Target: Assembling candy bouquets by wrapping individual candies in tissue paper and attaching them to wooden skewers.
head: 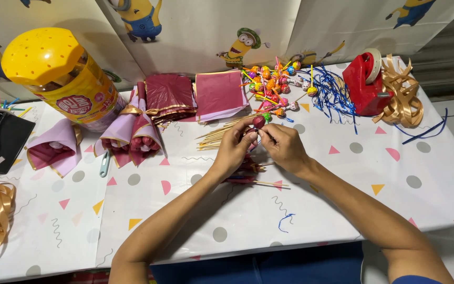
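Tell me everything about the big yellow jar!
The big yellow jar lies tilted at the table's back left corner, leaning toward the wall. It looks like clear plastic, with a rounded yellow lid dotted with small holes, a yellow wrap and a round red label. Its lid is on. Wrapped purple paper cones sit just below it. Neither hand touches it.

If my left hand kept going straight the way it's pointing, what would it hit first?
Probably the lollipop pile: the left hand points up and right, past the lollipop it pinches with the right hand. Depth is unclear.
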